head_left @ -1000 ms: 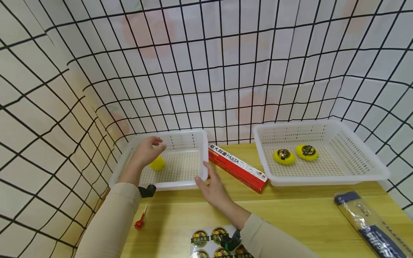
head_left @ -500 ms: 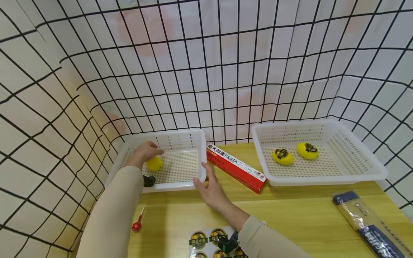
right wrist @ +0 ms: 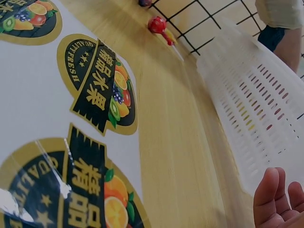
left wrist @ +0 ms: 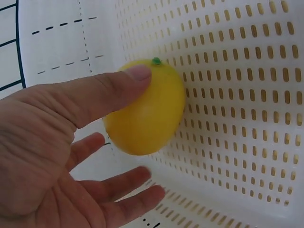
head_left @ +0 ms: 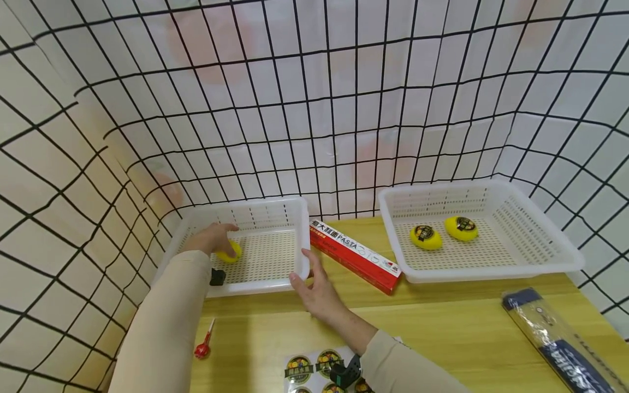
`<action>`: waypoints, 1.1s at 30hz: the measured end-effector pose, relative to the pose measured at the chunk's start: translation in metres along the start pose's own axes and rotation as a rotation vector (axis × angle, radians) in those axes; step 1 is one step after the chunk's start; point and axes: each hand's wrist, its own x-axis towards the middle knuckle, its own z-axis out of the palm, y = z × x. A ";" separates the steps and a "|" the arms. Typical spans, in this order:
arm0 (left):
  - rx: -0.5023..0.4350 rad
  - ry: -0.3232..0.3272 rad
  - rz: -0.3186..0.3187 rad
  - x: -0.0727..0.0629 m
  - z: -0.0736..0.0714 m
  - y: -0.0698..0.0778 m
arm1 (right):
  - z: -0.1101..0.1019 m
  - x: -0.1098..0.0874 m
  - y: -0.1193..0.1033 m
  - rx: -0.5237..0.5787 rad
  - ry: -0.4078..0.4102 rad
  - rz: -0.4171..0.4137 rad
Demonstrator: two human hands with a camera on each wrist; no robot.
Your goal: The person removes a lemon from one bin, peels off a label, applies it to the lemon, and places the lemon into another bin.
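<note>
A yellow toy-like lemon [left wrist: 152, 111] with a green tip lies in the left white plastic basket [head_left: 282, 285]. My left hand [head_left: 208, 240] reaches into that basket. In the left wrist view its thumb [left wrist: 102, 95] lies across the lemon, while the other fingers are spread below it, not wrapped round it. My right hand [head_left: 321, 295] holds the basket's front right corner, thumb at the front rim and fingers along the right side. In the right wrist view, only fingertips [right wrist: 268, 194] show by the basket wall [right wrist: 259, 123].
The right white basket [head_left: 491, 271] contains two yellow lemons [head_left: 425, 237] with round dark stickers. A red pasta box [head_left: 354, 256] lies between the baskets. A sticker sheet [head_left: 309, 357], a red lollipop [head_left: 203, 346] and a clear-and-navy package [head_left: 555, 338] lie on the table. Grid-patterned cloth stands behind.
My left hand has moved lower and slightly left, and its thumb now overlaps the lemon. My right hand stays at the basket corner. The head view has shifted slightly.
</note>
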 end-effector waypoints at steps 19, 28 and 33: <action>-0.013 -0.071 -0.034 0.003 0.006 -0.003 | 0.000 0.000 -0.001 0.050 -0.033 0.013; -0.093 -0.085 -0.043 0.002 0.007 -0.003 | 0.000 0.000 -0.003 0.049 -0.035 0.015; -0.074 -0.070 -0.006 -0.002 0.004 -0.002 | -0.001 0.000 -0.002 0.050 -0.037 0.018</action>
